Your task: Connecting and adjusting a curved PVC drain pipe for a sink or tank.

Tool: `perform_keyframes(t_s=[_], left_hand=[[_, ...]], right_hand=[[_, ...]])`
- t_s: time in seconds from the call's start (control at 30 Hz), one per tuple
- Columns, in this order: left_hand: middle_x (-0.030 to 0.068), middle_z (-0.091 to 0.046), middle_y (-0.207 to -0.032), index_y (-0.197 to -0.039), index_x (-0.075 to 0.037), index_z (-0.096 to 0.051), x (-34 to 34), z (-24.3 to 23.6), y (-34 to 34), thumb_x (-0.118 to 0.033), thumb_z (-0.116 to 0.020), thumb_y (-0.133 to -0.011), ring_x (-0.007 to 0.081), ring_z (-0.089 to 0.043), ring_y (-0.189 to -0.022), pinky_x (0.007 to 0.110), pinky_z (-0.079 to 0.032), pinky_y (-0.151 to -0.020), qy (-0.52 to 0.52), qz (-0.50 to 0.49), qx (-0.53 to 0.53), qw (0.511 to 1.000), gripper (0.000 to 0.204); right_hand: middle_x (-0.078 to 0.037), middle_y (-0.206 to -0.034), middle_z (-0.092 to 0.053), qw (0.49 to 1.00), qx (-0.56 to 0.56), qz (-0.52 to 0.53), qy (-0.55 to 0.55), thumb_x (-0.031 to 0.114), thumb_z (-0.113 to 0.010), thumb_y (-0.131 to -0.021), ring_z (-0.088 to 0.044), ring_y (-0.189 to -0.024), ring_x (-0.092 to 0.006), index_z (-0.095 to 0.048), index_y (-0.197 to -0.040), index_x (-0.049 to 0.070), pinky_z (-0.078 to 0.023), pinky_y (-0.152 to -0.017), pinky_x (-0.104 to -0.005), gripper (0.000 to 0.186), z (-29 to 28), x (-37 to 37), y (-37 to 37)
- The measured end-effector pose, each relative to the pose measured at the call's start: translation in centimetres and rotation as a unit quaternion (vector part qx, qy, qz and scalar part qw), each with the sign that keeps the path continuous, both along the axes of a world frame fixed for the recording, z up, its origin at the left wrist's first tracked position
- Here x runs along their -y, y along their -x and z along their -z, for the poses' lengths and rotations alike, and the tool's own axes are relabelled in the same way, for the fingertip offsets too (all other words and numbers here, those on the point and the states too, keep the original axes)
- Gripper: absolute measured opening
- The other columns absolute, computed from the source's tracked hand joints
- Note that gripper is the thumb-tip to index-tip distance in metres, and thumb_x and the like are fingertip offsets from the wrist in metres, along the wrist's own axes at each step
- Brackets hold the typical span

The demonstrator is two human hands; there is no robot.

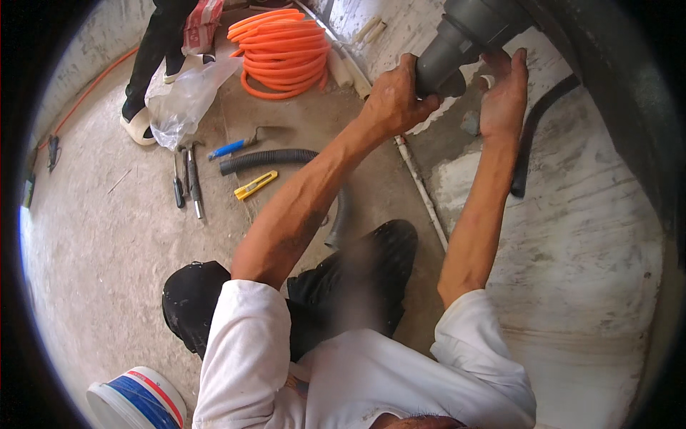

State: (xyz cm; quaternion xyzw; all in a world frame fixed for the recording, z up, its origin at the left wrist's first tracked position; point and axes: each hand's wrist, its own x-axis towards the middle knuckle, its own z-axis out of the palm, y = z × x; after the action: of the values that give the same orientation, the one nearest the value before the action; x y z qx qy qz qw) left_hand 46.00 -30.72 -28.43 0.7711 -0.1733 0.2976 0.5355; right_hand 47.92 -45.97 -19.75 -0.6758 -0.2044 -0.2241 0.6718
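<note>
At the upper right, a dark grey plastic pipe fitting angles down from a dark structure, stepped from a wide body to a narrower end. My left hand is closed around that narrower end, with its thumb below. My right hand is raised beside the fitting, palm showing. Its fingers stretch upward and apart, some fingertips against the fitting's underside. Whether they bear any of its weight I cannot tell.
On the floor to the left lie a yellow utility knife, a blue-handled tool, a hammer, a screwdriver and a black corrugated hose. Behind are an orange hose coil and a person's shoe. A bucket stands near.
</note>
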Motion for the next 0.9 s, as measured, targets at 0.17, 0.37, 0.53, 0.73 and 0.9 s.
perform_keyframes(t_s=[0.17, 0.37, 0.53, 0.73, 0.9], left_hand=[[0.0254, -0.064, -0.084, -0.108, 0.003, -0.043, 0.6, -0.1, -0.1, -0.023, -0.076, -0.078, 0.0421, -0.065, -0.078, 0.048, -0.051, -0.07, 0.011, -0.012, 0.025, 1.0, 0.052], [0.025, -0.062, -0.079, -0.106, 0.003, -0.037, 0.9, 0.0, -0.5, -0.019, -0.077, -0.076, 0.0448, -0.063, -0.073, 0.05, -0.049, -0.066, 0.021, -0.017, 0.054, 0.998, 0.054], [0.0246, -0.062, -0.079, -0.106, 0.002, -0.037, 0.6, -0.5, -0.1, -0.019, -0.077, -0.076, 0.0451, -0.063, -0.074, 0.049, -0.049, -0.067, 0.023, -0.007, 0.03, 0.999, 0.055], [0.024, -0.061, -0.076, -0.105, 0.003, -0.037, 0.4, -0.2, -0.4, -0.017, -0.076, -0.076, 0.045, -0.063, -0.073, 0.049, -0.049, -0.066, 0.008, -0.027, 0.051, 0.998, 0.053], [0.0235, -0.06, -0.074, -0.103, 0.003, -0.038, 0.3, -0.6, -0.5, -0.018, -0.074, -0.075, 0.0435, -0.062, -0.067, 0.048, -0.049, -0.062, -0.011, -0.033, 0.03, 0.999, 0.051]], right_hand=[[-0.005, -0.119, -0.059, 0.996, 0.026, 0.011, 0.085, 0.05, -0.071, -0.083, -0.05, -0.114, -0.0154, -0.057, -0.124, 0.002, -0.033, -0.1, -0.0334, 0.065, -0.1, -1.3, 1.1], [-0.012, -0.106, -0.064, 0.991, 0.058, 0.053, 0.104, 0.033, -0.088, -0.069, -0.058, -0.098, -0.0186, -0.058, -0.116, -0.011, -0.044, -0.09, -0.0315, 0.071, -0.1, -4.1, 0.7], [-0.011, -0.102, -0.065, 0.994, 0.037, 0.072, 0.074, 0.028, -0.086, -0.069, -0.059, -0.095, -0.0189, -0.057, -0.116, -0.011, -0.044, -0.09, -0.03, 0.068, -0.7, -4.4, 1.4], [-0.01, -0.111, -0.06, 0.995, 0.083, -0.007, 0.052, 0.023, -0.083, -0.072, -0.056, -0.103, -0.0182, -0.058, -0.116, -0.008, -0.042, -0.094, -0.0306, 0.06, -0.1, -3.8, 0.0], [-0.006, -0.112, -0.056, 0.992, 0.098, -0.03, 0.073, 0.027, -0.077, -0.077, -0.054, -0.105, -0.0168, -0.059, -0.116, -0.001, -0.039, -0.097, -0.0312, 0.052, -0.5, -2.6, -0.2]])
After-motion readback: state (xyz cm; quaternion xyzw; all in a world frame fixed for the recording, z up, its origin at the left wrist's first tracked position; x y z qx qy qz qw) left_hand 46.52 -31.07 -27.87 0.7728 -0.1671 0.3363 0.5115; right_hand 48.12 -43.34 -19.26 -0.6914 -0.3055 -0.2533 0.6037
